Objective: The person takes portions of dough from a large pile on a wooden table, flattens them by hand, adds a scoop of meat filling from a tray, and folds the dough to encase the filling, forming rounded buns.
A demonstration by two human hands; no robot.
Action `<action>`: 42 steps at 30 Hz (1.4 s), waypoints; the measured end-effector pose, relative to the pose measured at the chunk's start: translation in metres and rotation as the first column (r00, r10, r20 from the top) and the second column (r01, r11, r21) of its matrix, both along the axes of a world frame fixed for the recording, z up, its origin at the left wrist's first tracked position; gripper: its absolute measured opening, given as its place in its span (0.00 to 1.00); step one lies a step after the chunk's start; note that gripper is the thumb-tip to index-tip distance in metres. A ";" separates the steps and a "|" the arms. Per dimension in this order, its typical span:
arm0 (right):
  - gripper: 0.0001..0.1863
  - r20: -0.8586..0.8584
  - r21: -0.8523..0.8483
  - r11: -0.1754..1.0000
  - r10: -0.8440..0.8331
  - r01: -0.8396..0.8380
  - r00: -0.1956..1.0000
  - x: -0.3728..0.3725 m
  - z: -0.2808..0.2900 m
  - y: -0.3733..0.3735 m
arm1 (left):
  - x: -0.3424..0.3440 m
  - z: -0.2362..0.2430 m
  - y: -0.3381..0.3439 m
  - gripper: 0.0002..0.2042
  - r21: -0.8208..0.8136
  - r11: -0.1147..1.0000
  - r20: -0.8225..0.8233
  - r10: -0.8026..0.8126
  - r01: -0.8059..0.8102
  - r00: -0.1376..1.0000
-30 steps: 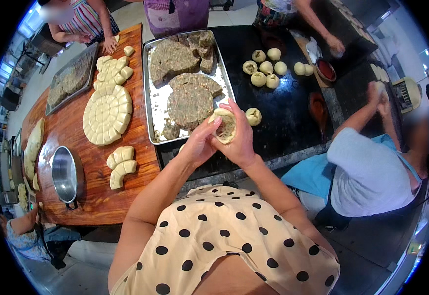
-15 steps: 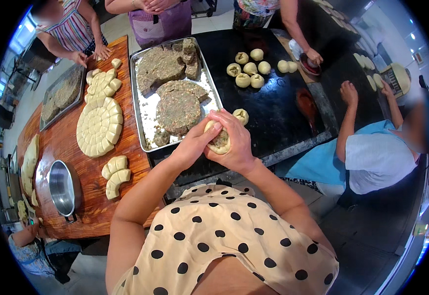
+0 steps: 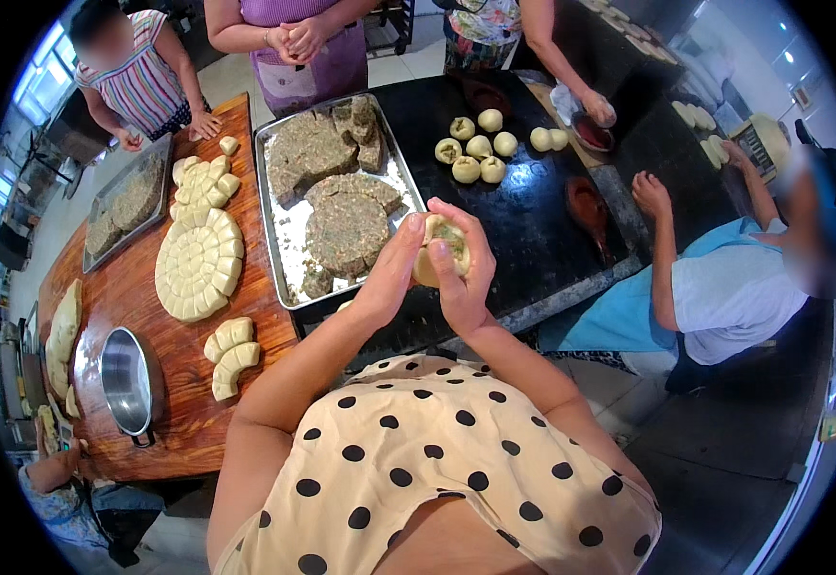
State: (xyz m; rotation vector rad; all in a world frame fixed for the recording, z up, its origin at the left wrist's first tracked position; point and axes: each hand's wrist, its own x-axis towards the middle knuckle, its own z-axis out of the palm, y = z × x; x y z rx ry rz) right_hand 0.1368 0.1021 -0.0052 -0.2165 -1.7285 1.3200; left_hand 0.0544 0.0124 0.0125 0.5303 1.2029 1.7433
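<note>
A filled dough ball (image 3: 431,265) sits between my two cupped hands, its top parted and greenish filling showing inside. Around its right side curl the fingers and thumb of my right hand (image 3: 466,278). My left hand (image 3: 391,273) presses against the other side with its fingers held together. Just left of them is a metal tray (image 3: 279,251) with a round slab of speckled filling (image 3: 349,225) and a larger cut slab (image 3: 314,144). Several dough balls (image 3: 478,147) stand on the black worktop (image 3: 523,240), some with open tops.
Cut dough (image 3: 199,264) and more pieces (image 3: 233,356) lie on the wooden table (image 3: 169,359) by a steel pot (image 3: 130,379). A smaller tray (image 3: 102,206) holds more filling. A brown ladle-like dish (image 3: 587,216) sits at right. Co-workers stand around, one (image 3: 724,297) at right.
My hands have opened somewhat around the dough ball, which now stands more upright with its filling showing at the top. A co-worker at upper left has drawn one hand back from the dough.
</note>
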 end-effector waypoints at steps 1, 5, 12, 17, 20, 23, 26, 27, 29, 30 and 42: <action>0.23 0.007 0.052 0.998 -0.017 0.017 1.000 -0.001 0.000 0.002 | -0.003 -0.003 0.002 0.27 -0.001 1.000 -0.219 0.010 -0.010 0.976; 0.26 0.068 0.225 0.974 -0.030 0.014 0.997 -0.001 -0.010 0.010 | -0.009 -0.005 0.006 0.29 0.031 0.999 -0.695 0.038 -0.023 0.718; 0.44 0.138 0.425 0.901 0.030 -0.086 0.990 0.003 0.006 0.018 | -0.019 0.033 -0.010 0.39 -0.054 0.972 -0.093 -0.235 0.230 0.968; 0.32 0.036 0.291 0.957 -0.022 0.010 0.999 0.001 0.000 0.012 | -0.021 0.014 -0.016 0.37 0.051 0.995 0.114 -0.092 0.087 0.989; 0.37 0.093 0.449 0.894 -0.049 0.002 0.994 0.001 0.013 0.008 | -0.020 -0.001 -0.023 0.35 0.111 0.984 0.165 -0.157 0.139 0.974; 0.42 0.231 0.431 0.869 0.156 -0.245 0.960 0.010 0.032 0.008 | -0.029 0.008 -0.033 0.33 0.039 0.977 0.168 -0.214 0.210 0.962; 0.34 0.285 0.423 0.792 0.345 -0.441 0.894 0.006 0.031 0.023 | -0.039 0.011 -0.032 0.35 -0.124 0.931 0.075 -0.335 0.342 0.939; 0.33 0.230 0.443 0.817 0.293 -0.368 0.928 0.007 0.023 0.022 | -0.036 0.009 -0.032 0.35 -0.023 0.951 0.111 -0.304 0.308 0.946; 0.32 0.102 0.474 0.856 0.179 -0.206 0.978 0.006 0.013 0.017 | -0.027 0.009 -0.033 0.35 0.171 0.959 0.180 -0.254 0.225 0.950; 0.31 0.093 0.484 0.866 0.094 -0.127 0.991 0.004 0.013 0.014 | -0.015 0.007 -0.029 0.31 0.160 0.981 0.223 -0.146 0.111 0.964; 0.23 0.067 0.356 0.930 0.078 -0.096 0.995 0.001 0.008 0.005 | -0.016 0.004 -0.022 0.22 0.073 0.986 -0.083 -0.147 0.153 0.986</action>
